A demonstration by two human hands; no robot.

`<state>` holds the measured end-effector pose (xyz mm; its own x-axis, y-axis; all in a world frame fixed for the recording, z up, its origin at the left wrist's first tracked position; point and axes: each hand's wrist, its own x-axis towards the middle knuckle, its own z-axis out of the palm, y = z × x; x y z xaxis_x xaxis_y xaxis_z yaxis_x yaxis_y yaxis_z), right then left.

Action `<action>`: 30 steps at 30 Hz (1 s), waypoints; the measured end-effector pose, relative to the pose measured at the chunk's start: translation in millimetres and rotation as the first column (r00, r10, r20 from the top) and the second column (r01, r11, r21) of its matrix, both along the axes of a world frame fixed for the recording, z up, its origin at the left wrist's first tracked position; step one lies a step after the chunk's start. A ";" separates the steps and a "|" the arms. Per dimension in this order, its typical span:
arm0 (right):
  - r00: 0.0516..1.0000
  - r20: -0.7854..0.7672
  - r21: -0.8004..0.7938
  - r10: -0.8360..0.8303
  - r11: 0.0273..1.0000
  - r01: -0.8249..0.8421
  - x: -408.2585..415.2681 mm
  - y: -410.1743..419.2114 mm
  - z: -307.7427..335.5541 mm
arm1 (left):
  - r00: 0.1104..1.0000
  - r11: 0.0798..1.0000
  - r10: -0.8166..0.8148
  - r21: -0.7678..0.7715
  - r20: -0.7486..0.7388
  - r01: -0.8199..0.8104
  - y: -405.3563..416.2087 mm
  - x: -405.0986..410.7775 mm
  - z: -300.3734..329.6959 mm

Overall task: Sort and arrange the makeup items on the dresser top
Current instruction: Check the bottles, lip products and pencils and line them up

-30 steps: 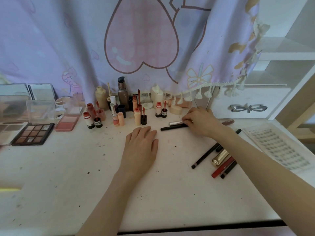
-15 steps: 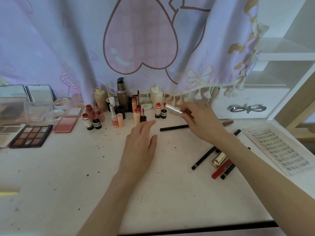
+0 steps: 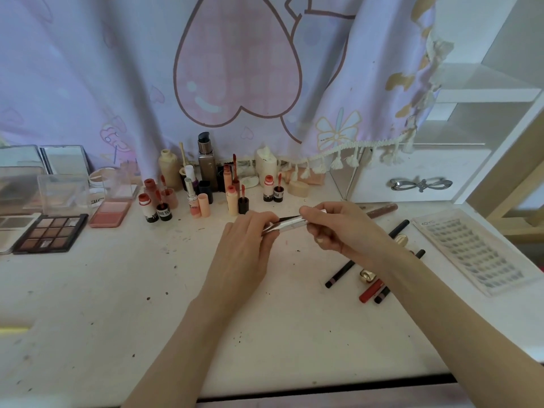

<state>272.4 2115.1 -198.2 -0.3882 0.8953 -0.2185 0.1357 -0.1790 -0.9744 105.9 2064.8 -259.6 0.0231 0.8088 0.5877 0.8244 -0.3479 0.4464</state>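
Silver cosmetic tube (image 3: 290,223) lies level between my two hands, above the white dresser top (image 3: 117,304). My right hand (image 3: 338,228), at the tube's 3 o'clock end, curls its fingers round that end; my left hand (image 3: 247,240), at the 9 o'clock end, pinches the tube's tip. A black pencil (image 3: 284,219) shows just behind the tube. Standing lip-gloss bottles (image 3: 232,198) are grouped at 11 o'clock from my hands. Loose pencils and a red lip tube (image 3: 371,290) lie at 4 o'clock, partly under my right forearm. An eyeshadow palette (image 3: 51,232) sits far out at 9 o'clock.
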 end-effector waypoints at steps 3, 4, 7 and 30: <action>0.999 -0.003 0.002 -0.037 0.999 0.037 -9.7 -10.6 -8.0 | 0.992 0.999 0.036 -0.004 -0.124 -0.037 -4.3 3.3 1.7; 0.998 -0.026 0.014 -0.058 0.998 0.058 -12.9 -12.4 -9.9 | 0.991 0.999 0.050 -0.005 -0.124 -0.051 -4.0 2.3 3.0; 0.993 -0.060 0.109 -0.098 0.989 0.104 -22.1 -12.9 -13.1 | 0.988 0.996 0.083 -0.025 -0.131 -0.087 -3.9 1.0 6.4; 0.969 0.240 0.254 0.065 0.959 -0.128 3.3 -3.9 -8.7 | 0.998 0.961 0.038 -0.277 0.056 -0.021 -6.0 1.9 9.1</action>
<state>275.7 2111.3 -206.9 -0.4436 0.8935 -0.0700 0.3619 0.1072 -0.9260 107.8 2058.9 -250.5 -0.0318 0.9395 0.3410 0.8012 -0.1800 0.5706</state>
